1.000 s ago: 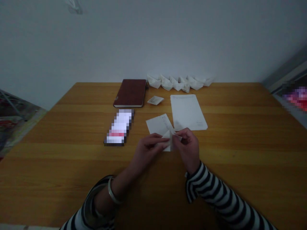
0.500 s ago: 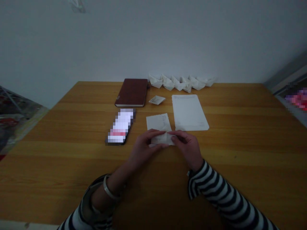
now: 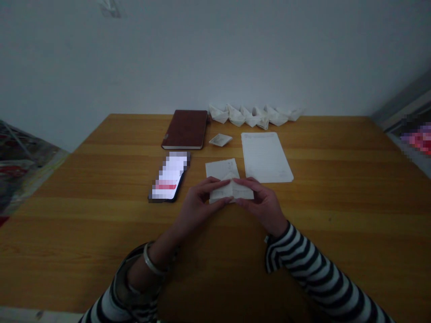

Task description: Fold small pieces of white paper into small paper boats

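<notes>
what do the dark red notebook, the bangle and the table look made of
The dark red notebook looks like leather or imitation leather, with a matte surface; the look can't settle which. The bangle looks like polished silvery metal, from its pale sheen. The table looks like varnished wood or veneer, with long grain bands and a soft gloss.

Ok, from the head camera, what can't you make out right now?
Head view:
- Folded paper: partly hidden by the left hand and right hand.
- Phone: screen blurred out.
- Lined sheet: printing too small to read.
- Paper boats: overlapping, so the count is unclear.
- Coloured object: blurred and cut off by the right edge.
</notes>
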Demonstrator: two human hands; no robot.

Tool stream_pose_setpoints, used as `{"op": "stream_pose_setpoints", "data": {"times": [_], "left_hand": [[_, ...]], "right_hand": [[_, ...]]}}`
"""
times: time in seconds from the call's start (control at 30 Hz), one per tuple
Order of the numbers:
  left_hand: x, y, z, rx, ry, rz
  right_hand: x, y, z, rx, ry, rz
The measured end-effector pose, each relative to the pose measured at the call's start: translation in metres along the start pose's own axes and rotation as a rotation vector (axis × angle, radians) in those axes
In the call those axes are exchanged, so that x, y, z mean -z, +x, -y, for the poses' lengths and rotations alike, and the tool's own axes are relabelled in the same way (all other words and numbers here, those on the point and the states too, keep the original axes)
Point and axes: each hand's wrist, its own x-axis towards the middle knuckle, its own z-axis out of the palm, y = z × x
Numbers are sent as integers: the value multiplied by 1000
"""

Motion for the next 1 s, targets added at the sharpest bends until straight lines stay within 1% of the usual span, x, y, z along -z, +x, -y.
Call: {"op": "stream_pose_setpoints", "data": {"times": [0.07,0.13,0.23,0.3,0.37,0.47,0.53,0.6,0.67,0.8,0.9,1.0], "left_hand": [[-2,0,-2,59,-21,-17],[-3,0,-2,81,-7,-54],[-4,0,0,59,47,-133],[-3,0,2,50,59,-162],[-3,0,4,52,52,-150],[-3,1,6,50,23,-75],[-5,1,5,100,2,-42],[-9,1,4,199,-25,-44],[-13,0,2,271,-42,-71],[-19,0,0,282,-125,-147],[-20,-1,0,312,-211,-107],[-20,-2,0,310,-201,-55]], "right_hand": [[1,0,-2,5,-24,15],[1,0,-5,22,-58,32],[2,0,-7,61,-121,37],[1,-1,-8,88,-172,24],[0,-2,-8,114,-222,-17],[-2,-4,-7,148,-262,-102],[-3,-5,-7,149,-268,-143],[-5,-5,-7,119,-263,-179],[-6,-5,-8,55,-251,-223],[-9,-5,-11,-64,-216,-340],[-10,-5,-14,-85,-143,-358],[-11,-5,-14,-79,-110,-320]]}}
